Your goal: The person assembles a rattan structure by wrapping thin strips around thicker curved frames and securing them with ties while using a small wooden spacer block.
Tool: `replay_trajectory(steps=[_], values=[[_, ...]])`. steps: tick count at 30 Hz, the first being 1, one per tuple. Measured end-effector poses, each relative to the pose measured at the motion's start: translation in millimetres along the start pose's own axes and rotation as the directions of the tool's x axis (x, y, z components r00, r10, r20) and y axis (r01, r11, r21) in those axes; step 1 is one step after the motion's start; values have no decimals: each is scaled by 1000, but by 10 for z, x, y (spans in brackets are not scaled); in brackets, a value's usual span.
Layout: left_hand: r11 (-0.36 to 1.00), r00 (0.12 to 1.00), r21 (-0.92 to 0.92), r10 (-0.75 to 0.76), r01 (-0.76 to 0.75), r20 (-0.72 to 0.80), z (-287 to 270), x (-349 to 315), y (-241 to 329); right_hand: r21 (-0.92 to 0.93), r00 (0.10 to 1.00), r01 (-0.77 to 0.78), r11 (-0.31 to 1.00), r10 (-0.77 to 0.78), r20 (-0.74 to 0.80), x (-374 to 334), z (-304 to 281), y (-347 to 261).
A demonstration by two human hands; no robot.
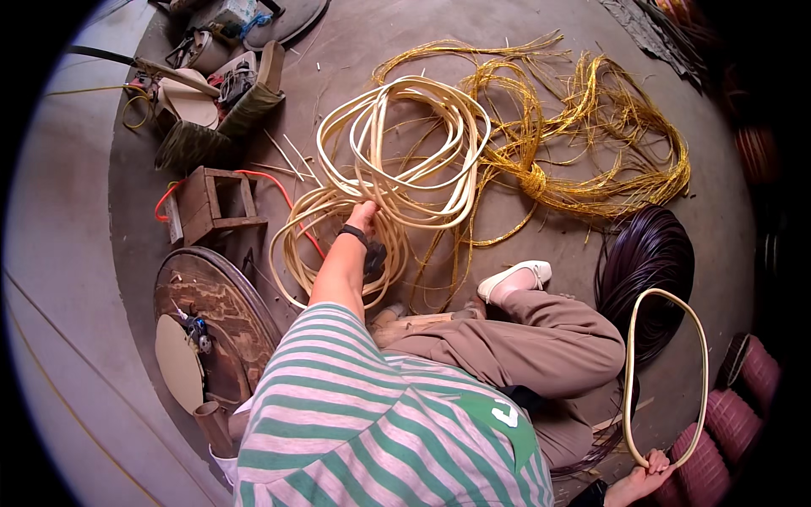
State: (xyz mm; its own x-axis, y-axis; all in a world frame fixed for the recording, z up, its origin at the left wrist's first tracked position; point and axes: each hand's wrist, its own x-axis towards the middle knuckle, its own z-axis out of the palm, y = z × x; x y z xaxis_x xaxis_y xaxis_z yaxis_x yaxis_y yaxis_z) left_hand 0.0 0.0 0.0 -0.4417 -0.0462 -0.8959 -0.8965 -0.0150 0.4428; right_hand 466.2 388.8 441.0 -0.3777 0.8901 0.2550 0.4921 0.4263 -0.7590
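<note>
Pale cream hoops (pixel 460 173), of cane or tubing, lie in a loose overlapping bunch on the floor ahead of me. At their near left edge my left hand (pixel 364 217) closes on them, its fingertips partly hidden. Under and beside that bunch is a looser coil of pale strands (pixel 291 241). Far to the right, my right hand (pixel 639 483) grips a single cream oval hoop (pixel 628 380) by its bottom end. This hoop stands up from the fingers, apart from the others.
Gold tinsel-like strands (pixel 625 198) sprawl beyond the hoops. A dark strand coil (pixel 650 270) sits at right, near maroon woven pieces (pixel 735 418). At left are a wooden stool (pixel 203 207), a round wooden board (pixel 211 279), a red cord (pixel 269 177) and a tool-filled box (pixel 198 144).
</note>
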Motion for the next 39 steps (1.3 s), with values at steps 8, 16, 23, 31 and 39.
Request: replay_trajectory(steps=[8, 16, 23, 31, 39], values=[[983, 842, 2, 160, -186, -516, 28, 719, 78, 807, 933, -296, 510, 335, 131, 259, -621, 1149], [837, 787, 358, 526, -413, -322, 2, 438, 711, 625, 948, -191, 757, 308, -83, 176, -204, 737], [518, 735, 851, 607, -80, -300, -450, 553, 430, 781, 906, -179, 598, 409, -105, 329, 335, 264], [970, 996, 243, 0, -23, 93, -373, -4, -506, 754, 843, -76, 653, 446, -300, 232, 363, 352], [683, 986, 712, 120, -165, 114, -889, -162, -367, 663, 969, -163, 731, 247, -34, 195, -229, 1296]])
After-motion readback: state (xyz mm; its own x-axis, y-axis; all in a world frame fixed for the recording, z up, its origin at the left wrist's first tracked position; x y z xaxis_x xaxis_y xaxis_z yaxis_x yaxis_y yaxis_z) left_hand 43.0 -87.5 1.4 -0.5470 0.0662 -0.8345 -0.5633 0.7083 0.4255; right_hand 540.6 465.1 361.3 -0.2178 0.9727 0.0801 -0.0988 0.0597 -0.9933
